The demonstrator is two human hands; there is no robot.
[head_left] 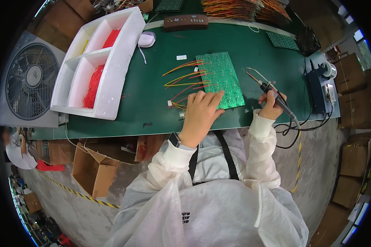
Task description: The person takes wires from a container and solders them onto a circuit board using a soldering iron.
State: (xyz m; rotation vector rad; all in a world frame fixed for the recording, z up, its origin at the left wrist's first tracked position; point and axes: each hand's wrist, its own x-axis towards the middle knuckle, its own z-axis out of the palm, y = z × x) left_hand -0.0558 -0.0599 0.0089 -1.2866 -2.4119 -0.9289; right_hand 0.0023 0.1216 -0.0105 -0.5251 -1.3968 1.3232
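A green circuit board [226, 76] lies on the bench mat in front of me. Red, yellow and orange wires [181, 79] stick out from its left side, some ending in small white connectors [170, 103]. My left hand [202, 109] rests over the board's near left corner, fingers stretched out and thumb apart; some wire ends are hidden under it. My right hand [271, 105] is wrapped round a soldering iron [281, 100] with a thin feed tube along it. The iron's tip is held to the right of the board, apart from it.
A white foam box [111, 88] with compartments of red and yellow wires stands at left, beside a fan [33, 78]. At the right edge sit a blue soldering station [316, 88] and solder spool [329, 70]. Wire bundles [230, 9] and a brown case [186, 22] lie at the back.
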